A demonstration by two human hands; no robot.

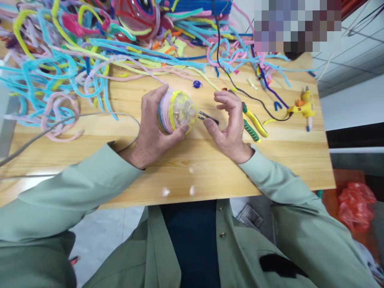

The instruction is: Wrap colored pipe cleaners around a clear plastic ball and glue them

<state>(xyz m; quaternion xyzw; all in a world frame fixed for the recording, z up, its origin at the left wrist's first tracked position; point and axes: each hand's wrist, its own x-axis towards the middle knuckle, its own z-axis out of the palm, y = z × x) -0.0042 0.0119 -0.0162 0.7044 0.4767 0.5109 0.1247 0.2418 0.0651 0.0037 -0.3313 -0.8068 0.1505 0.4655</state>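
Note:
My left hand (156, 126) is wrapped round a rounded clear plastic piece (181, 110) banded with pipe cleaners in lilac, blue and yellow. Its bare see-through end faces right, and my palm hides part of the banded side. A short gap to the right, my right hand (229, 124) hovers with thumb and fingers apart and nothing between them. Small black tweezers (209, 117) lie on the table between the two hands. Beside my right hand, yellow-and-green handled pliers (254, 123) rest on the wood, their jaws hidden behind my fingers.
Tangled pipe cleaners (72, 72) cover the back and left of the wooden table (192, 172). A yellow glue gun (303, 108) stands at the right, its black cord (220, 52) running backward. A grey cable (60, 122) crosses the left side. A small blue coil (197, 84) lies behind the hands.

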